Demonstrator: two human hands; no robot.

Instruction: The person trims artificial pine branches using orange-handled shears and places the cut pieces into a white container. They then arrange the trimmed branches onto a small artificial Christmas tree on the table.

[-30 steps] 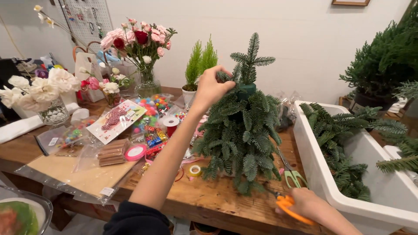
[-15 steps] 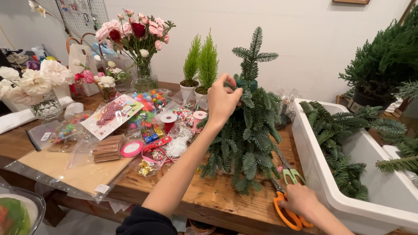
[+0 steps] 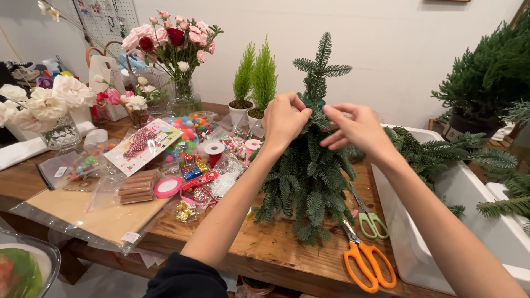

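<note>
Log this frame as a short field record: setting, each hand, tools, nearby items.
setting: wooden table against a white wall
left hand: fingers pinched near the top of a small fir tree
right hand: at the same spot, fingers spread, holding no tool
tools: orange scissors and green scissors lying on the table right of the tree
nearby: white tub with fir branches, rose bouquet in a vase, bags of small decorations

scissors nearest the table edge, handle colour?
Orange handles on the scissors, lying on the wooden table beside a green-handled pair. The head view shows it best.
</note>
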